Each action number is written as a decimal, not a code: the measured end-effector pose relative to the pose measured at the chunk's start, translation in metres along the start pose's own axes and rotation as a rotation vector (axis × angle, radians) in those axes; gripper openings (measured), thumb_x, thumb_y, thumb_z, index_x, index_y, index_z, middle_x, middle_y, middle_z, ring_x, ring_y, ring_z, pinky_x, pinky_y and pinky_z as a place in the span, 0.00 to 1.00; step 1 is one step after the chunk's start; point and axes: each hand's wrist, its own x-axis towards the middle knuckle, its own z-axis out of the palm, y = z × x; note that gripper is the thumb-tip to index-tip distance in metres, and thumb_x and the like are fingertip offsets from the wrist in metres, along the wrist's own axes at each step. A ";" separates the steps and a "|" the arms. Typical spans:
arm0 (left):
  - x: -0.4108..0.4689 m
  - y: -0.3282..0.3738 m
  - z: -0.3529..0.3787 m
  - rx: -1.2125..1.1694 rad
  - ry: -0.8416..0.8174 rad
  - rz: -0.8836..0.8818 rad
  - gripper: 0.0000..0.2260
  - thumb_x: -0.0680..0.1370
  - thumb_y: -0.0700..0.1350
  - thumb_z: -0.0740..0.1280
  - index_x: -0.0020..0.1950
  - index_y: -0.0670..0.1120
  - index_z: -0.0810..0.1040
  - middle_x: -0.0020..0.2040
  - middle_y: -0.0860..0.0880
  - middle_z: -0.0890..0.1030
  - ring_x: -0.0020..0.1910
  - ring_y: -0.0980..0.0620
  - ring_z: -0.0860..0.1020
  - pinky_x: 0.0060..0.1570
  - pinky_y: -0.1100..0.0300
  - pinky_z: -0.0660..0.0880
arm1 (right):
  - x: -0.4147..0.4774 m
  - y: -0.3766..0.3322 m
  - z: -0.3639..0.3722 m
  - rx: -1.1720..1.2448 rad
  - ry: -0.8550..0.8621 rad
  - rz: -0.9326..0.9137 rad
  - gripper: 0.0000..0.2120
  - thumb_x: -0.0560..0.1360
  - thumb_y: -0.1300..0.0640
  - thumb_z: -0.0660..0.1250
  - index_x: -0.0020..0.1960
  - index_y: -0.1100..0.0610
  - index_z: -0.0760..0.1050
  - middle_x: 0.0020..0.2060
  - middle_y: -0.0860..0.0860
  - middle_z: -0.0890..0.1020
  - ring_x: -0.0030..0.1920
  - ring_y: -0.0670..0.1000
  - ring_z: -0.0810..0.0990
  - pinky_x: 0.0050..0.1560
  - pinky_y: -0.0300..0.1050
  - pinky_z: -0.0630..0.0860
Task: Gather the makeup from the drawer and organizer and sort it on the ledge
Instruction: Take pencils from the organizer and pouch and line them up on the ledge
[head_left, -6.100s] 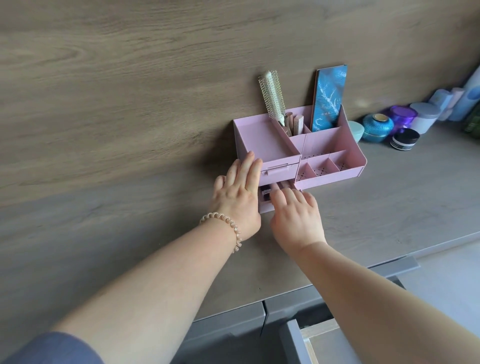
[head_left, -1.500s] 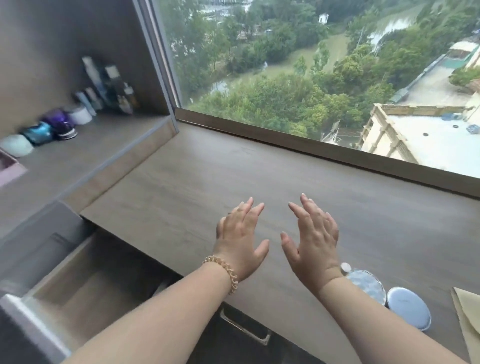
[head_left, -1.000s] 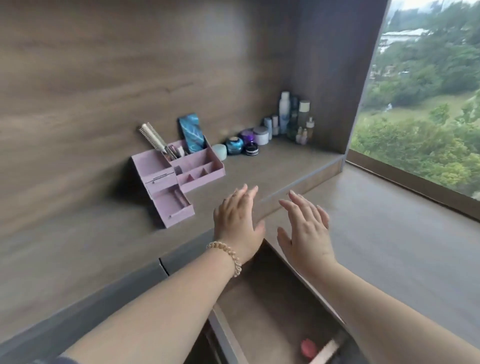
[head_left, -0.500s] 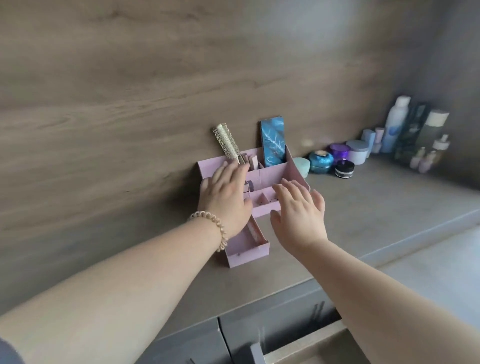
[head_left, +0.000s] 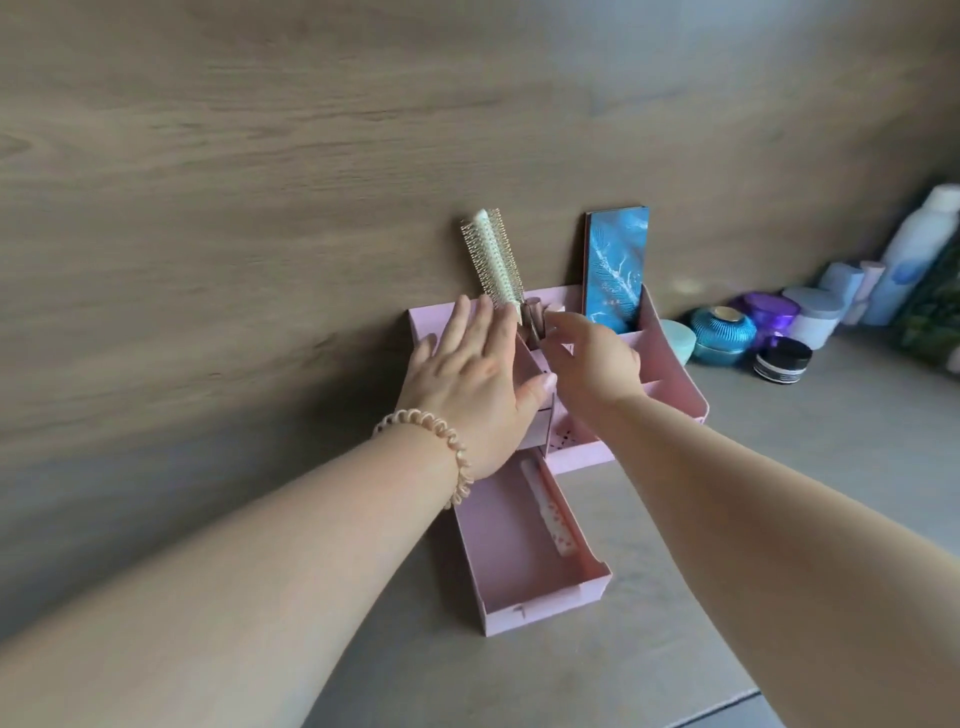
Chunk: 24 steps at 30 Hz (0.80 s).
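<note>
A pink organizer (head_left: 675, 374) stands against the wood wall. Its lower drawer (head_left: 524, 571) is pulled far out and holds one pink patterned stick (head_left: 551, 512). A round hairbrush (head_left: 492, 259) and a blue patterned palette (head_left: 615, 270) stand upright in the back compartments. My left hand (head_left: 470, 384) lies flat and open over the organizer's left compartment. My right hand (head_left: 597, 358) reaches into the back middle compartment, its fingertips at small brownish tubes (head_left: 534, 317); whether they grip one I cannot tell.
On the counter to the right stand a mint jar (head_left: 679, 340), a blue ribbed jar (head_left: 723, 328), a purple jar (head_left: 763, 312), a black-lidded jar (head_left: 783, 359), white pots and tall bottles (head_left: 914, 254). The counter's front edge runs at the bottom right.
My view swung from the window ledge back to the organizer. Both hands moved forward onto it, the right one reaching deeper to the tubes at the back.
</note>
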 end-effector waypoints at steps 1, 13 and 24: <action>0.001 0.000 0.000 -0.014 -0.008 -0.010 0.33 0.78 0.63 0.48 0.77 0.49 0.44 0.79 0.50 0.46 0.77 0.52 0.42 0.73 0.50 0.49 | 0.007 0.000 0.005 0.014 0.017 0.019 0.15 0.75 0.54 0.60 0.58 0.42 0.76 0.53 0.46 0.83 0.58 0.52 0.77 0.58 0.51 0.67; 0.004 -0.001 -0.001 0.004 -0.092 -0.019 0.33 0.77 0.64 0.46 0.77 0.50 0.42 0.79 0.51 0.44 0.77 0.53 0.40 0.73 0.51 0.47 | 0.039 0.007 0.020 -0.217 0.063 0.028 0.10 0.68 0.54 0.62 0.49 0.52 0.74 0.45 0.51 0.83 0.52 0.58 0.77 0.45 0.48 0.61; 0.004 -0.001 -0.001 -0.008 -0.097 -0.020 0.32 0.78 0.64 0.47 0.77 0.52 0.43 0.79 0.50 0.47 0.77 0.53 0.41 0.73 0.51 0.47 | 0.047 0.001 0.019 -0.141 0.015 0.108 0.04 0.68 0.54 0.64 0.43 0.51 0.72 0.37 0.47 0.77 0.47 0.55 0.78 0.45 0.47 0.61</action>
